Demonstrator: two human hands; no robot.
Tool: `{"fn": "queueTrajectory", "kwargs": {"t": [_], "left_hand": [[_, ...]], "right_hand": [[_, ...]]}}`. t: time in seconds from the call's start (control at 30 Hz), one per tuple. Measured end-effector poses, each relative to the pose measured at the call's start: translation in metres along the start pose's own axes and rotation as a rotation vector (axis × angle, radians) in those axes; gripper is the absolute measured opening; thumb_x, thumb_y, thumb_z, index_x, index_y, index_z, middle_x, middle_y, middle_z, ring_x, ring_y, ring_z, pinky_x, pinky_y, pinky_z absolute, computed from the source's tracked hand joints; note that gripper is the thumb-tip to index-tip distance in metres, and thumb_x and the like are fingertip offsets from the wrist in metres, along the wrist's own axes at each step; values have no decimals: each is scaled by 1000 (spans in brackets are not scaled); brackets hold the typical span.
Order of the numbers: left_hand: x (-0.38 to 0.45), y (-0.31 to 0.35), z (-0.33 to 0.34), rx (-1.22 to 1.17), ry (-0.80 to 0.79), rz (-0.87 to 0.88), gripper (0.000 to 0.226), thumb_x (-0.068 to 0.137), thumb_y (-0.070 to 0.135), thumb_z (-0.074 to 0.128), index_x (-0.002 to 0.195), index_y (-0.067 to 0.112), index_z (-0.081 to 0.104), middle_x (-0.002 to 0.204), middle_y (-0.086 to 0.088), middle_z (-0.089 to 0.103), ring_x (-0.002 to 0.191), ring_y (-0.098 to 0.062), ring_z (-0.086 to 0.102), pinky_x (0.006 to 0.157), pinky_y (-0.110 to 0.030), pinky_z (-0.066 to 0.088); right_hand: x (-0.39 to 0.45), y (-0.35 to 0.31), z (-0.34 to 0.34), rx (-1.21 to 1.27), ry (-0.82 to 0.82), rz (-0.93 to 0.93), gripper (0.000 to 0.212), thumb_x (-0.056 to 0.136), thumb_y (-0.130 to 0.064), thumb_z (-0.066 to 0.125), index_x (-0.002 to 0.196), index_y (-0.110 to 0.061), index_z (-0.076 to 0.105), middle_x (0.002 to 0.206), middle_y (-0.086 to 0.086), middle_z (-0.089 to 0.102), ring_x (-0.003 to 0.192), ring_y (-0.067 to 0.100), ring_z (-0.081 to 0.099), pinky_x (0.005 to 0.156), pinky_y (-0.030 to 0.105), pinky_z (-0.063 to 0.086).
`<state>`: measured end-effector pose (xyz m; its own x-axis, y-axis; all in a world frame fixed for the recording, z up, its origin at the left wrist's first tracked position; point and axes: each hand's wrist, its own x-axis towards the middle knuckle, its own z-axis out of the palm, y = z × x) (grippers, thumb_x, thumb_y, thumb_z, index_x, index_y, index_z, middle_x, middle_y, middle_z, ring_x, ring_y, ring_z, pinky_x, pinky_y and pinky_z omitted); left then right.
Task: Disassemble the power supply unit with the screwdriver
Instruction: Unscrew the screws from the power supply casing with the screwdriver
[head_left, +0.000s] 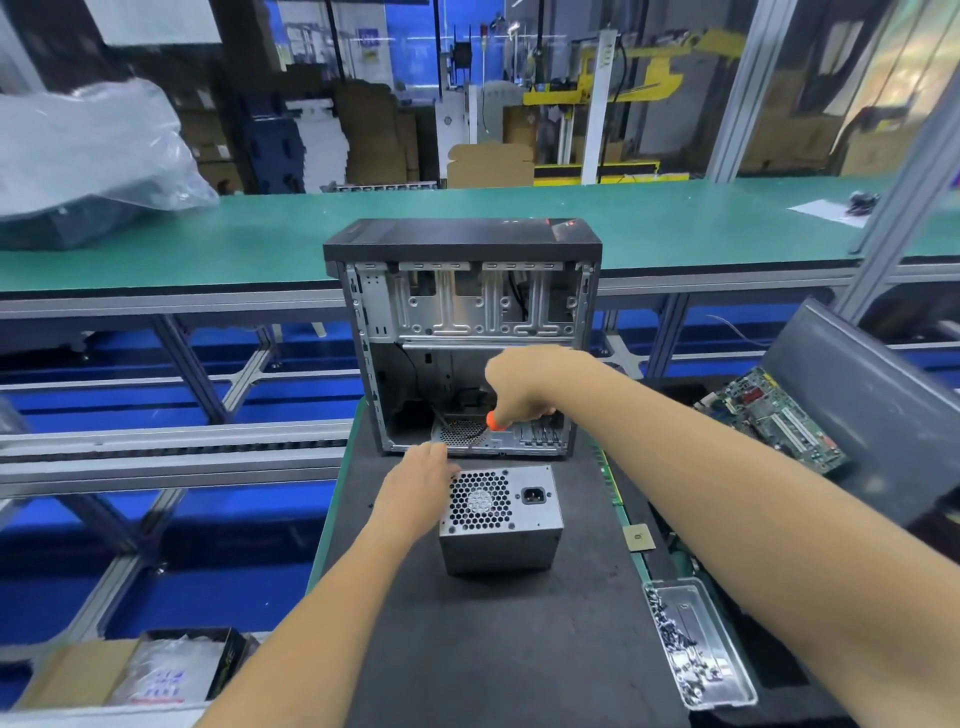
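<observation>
A grey metal power supply unit (501, 519) stands on the dark mat, its fan grille and power socket facing up. My left hand (421, 483) rests against its left top edge, fingers on the grille corner. Behind it stands an open computer case (462, 332), nearly bare inside. My right hand (519, 387) is inside the lower part of the case, closed around a screwdriver (495, 421) of which only the orange end shows below the fist.
A clear tray (696, 644) with several screws lies at the right of the dark mat (493, 649). A motherboard (774, 415) and a grey panel (862, 395) lie further right. A small chip (638, 537) sits by the mat edge. Cardboard boxes (130, 670) are at lower left.
</observation>
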<state>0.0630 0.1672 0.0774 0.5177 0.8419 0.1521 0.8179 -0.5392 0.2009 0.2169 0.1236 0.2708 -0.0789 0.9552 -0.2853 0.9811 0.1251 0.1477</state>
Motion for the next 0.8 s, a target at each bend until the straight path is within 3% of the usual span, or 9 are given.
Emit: {"fn": "queueTrajectory", "kwargs": {"t": [0.07,0.13,0.23,0.33,0.43,0.5,0.63,0.8], "left_hand": [[-2,-3,-1,-268,54,-153,19,99,22,47,81,16,44,79,4,48,76,-19,48,59,-32,38],[-5,-10,-1,-525,119,-326,19,93,16,56,76,15,48,75,2,56,70,-18,53,57,-31,42],[-10,-22,-5,-680,175,-456,16,85,8,63,75,18,56,74,3,60,70,-13,55,54,-18,38],[-18,-33,-1,-737,113,-508,18,87,4,57,86,21,62,75,0,65,73,-15,58,59,-21,43],[-28,-47,8,-734,96,-552,21,87,0,54,78,14,67,75,-8,68,72,-22,64,66,-25,52],[-34,-55,14,-715,79,-574,20,87,1,57,75,13,67,78,-6,68,72,-20,61,62,-23,49],[-37,-74,25,-661,48,-629,15,86,3,59,76,11,67,74,1,62,72,-16,56,62,-24,47],[-27,-90,43,-502,-50,-632,25,86,-2,47,84,12,68,91,-5,64,86,-25,62,72,-32,54]], "right_hand": [[4,3,11,80,-37,7,41,99,-37,47,71,-7,53,62,4,56,52,18,54,56,29,47],[11,2,25,261,-95,37,40,102,-36,39,96,0,55,70,10,62,55,22,59,57,30,49],[19,-6,48,499,-179,52,32,103,-26,38,123,-3,31,78,15,63,58,24,59,52,29,47],[27,-16,69,538,-230,28,24,100,-23,43,113,-8,30,79,11,56,58,21,52,48,28,42],[35,-23,86,454,-220,4,24,100,-27,44,106,-9,31,82,8,52,63,17,45,53,31,36],[40,-24,93,440,-214,3,24,100,-29,44,103,-11,29,82,7,50,63,16,44,52,30,33],[50,-26,99,436,-248,5,21,98,-30,43,100,-14,30,80,7,49,63,18,41,55,32,32],[58,-33,96,401,-339,29,19,98,-22,42,106,-16,27,80,6,48,63,18,42,54,31,33]]}}
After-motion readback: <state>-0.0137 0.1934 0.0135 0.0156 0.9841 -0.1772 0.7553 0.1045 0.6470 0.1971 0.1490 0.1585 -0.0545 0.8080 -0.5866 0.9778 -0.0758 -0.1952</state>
